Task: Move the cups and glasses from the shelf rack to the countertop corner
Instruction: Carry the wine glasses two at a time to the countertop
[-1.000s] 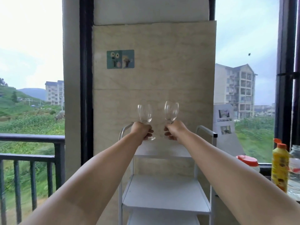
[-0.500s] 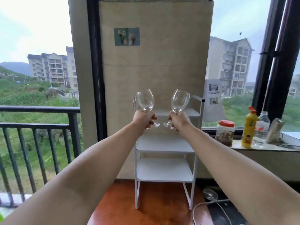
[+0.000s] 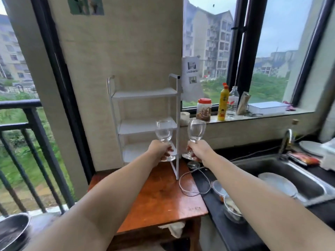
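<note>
My left hand point(image 3: 160, 150) grips the stem of a clear wine glass point(image 3: 164, 132), held upright in front of the white shelf rack point(image 3: 145, 96). My right hand point(image 3: 198, 151) grips the stem of a second clear wine glass point(image 3: 196, 130), upright and slightly tilted, just right of the rack. The rack stands on a brown wooden table point(image 3: 159, 196); its three visible shelves hold nothing. Another glass point(image 3: 193, 164) lies low on the dark countertop point(image 3: 223, 230) below my right hand, partly hidden.
A steel sink point(image 3: 293, 176) with a plate and tap sits on the right. Bowls point(image 3: 230, 205) lie on the counter beside my right arm. A white cable point(image 3: 192, 183) loops over the table's edge. Jar and bottles point(image 3: 222, 104) line the windowsill. A balcony railing point(image 3: 27, 142) is left.
My view has tilted down and right, bringing the table, counter and sink into sight. Both hands carried the glasses away from the rack's top, lower and to the right.
</note>
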